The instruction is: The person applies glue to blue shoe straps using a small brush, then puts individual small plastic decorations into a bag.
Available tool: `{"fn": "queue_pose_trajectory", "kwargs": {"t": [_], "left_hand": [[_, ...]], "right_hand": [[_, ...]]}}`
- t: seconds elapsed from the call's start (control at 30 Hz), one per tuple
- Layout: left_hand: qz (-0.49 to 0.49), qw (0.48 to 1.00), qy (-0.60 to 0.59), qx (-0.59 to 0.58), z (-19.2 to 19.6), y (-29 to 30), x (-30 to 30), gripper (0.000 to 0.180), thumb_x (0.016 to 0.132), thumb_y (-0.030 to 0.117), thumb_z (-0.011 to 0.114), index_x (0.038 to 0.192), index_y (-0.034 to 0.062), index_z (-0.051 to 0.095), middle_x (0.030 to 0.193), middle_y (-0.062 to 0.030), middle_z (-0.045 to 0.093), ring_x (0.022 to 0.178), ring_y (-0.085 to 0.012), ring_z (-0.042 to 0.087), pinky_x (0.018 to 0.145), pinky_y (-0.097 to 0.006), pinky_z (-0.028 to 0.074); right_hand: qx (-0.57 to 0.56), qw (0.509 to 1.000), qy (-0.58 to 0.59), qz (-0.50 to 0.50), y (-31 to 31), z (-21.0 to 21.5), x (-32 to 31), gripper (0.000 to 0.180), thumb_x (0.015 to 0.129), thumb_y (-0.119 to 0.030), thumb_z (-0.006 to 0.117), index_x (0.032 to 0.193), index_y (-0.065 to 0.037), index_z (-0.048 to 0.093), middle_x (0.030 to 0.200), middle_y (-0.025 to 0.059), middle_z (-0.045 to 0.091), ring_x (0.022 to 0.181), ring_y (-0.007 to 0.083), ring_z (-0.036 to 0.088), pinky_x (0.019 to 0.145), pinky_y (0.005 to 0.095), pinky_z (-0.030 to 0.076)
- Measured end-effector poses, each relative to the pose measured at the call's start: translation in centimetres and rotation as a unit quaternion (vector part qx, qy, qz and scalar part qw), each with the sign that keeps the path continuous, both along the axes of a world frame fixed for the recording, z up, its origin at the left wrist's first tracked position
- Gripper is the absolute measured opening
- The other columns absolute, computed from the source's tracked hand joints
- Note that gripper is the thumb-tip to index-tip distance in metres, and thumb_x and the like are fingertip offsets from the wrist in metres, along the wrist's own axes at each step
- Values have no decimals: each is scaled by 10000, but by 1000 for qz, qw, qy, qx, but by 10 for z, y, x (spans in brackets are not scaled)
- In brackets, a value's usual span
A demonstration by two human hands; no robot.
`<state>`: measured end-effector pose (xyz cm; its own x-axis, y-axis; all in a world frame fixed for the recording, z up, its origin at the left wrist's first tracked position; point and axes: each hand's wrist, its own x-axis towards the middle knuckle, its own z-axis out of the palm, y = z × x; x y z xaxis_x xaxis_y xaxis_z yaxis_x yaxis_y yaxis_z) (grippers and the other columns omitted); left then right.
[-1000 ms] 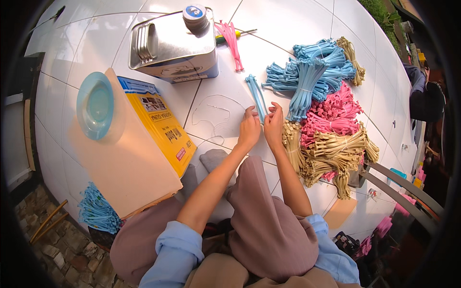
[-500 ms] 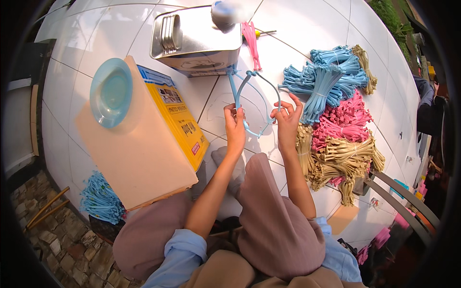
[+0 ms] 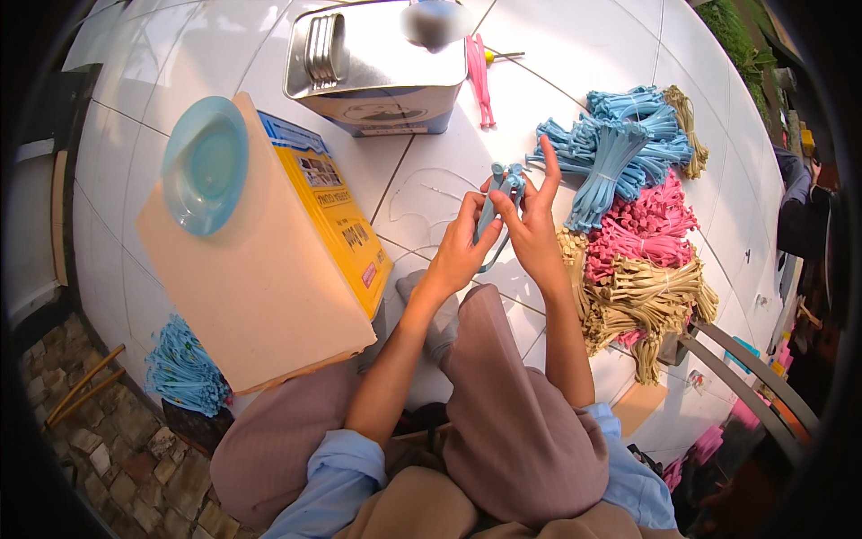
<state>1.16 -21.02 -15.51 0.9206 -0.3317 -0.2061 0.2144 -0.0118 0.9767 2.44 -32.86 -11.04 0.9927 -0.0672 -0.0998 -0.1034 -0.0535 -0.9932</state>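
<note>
The blue strips (image 3: 513,183) are held between the left grip (image 3: 461,244) and the right grip (image 3: 535,235), above the tiled floor (image 3: 422,214). The left grip is closed on the strips by thumb and fingers. In the right grip, the strips are pinched near their knobbed ends, with the index finger extended clear. A bend of strip hangs just below the two grips.

The step in hand is judged to be two-handed shaping or fastening of the strips. The next move appears to call for a firm pinch at the left grip while the knobbed ends are worked by the right.

The number of strips, and whether they are knotted, cannot be determined; the contact area is covered by fingers. The cap of the metal can (image 3: 382,94), beyond and left of the grips, is blurred. The yellow-handled tool (image 3: 490,57), beyond the grips, is partly covered by pink strips (image 3: 479,83).
</note>
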Motion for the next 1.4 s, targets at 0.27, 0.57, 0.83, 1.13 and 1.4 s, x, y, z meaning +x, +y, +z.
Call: {"fn": "queue_pose_trajectory", "kwargs": {"t": [0.27,0.57,0.83,1.13,1.4], "left_hand": [[-19,1000,-13,-19,55,12,19,185,927,207,452,989,33,443,655,-59,563,569,-143,513,541,-298,403],[-3,996,-87,-34,121,16,23,249,858,254,578,826,23,489,656,-87,608,563,-115,580,555,-245,452],[36,998,-22,40,148,14,15,390,847,342,636,679,21,489,570,-50,538,497,-80,486,479,-237,394],[122,962,143,-196,121,4,21,447,920,424,485,589,136,400,541,68,334,481,-42,238,473,-213,187],[63,929,144,-335,107,5,25,424,953,429,374,651,140,303,576,55,215,505,-51,170,471,-223,173]], "right_hand": [[177,982,18,-63,9,48,-2,828,849,-12,587,1414,-140,-4,929,67,505,743,101,514,644,214,452],[244,970,8,10,4,90,-11,754,851,-72,570,1421,-122,79,794,12,476,683,75,473,609,187,405],[149,986,-45,-60,27,106,-14,612,909,-94,505,1385,-12,129,809,27,522,680,55,469,605,183,395],[252,964,-17,-83,30,88,-14,462,930,-126,496,1290,-25,226,516,-65,354,468,8,276,466,183,186],[115,980,-1,-165,0,53,11,367,984,-214,382,1276,-37,248,601,3,490,549,103,437,586,229,376]]}}
